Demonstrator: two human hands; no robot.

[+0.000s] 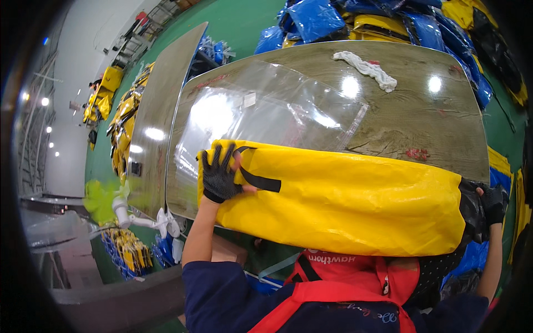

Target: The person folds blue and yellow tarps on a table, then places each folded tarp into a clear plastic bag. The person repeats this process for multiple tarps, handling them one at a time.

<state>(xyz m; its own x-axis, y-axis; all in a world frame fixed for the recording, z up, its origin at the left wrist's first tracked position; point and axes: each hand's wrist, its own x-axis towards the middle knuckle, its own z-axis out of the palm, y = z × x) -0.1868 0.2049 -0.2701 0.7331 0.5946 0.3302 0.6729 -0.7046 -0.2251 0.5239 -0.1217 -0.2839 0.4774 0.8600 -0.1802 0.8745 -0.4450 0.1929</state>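
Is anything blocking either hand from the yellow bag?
Nothing visible but the gloves: the left hand lies on the yellow bag near its left end, beside the black strap, and the right hand touches its black end.

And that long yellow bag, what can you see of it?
The yellow bag looks like slightly glossy coated fabric, lightly creased. A black strap curves near its left end; its right end is black. It lies sideways on the wood-patterned table, partly covering clear plastic sheeting. The gloved left hand spreads over its left end; the gloved right hand holds the black end.
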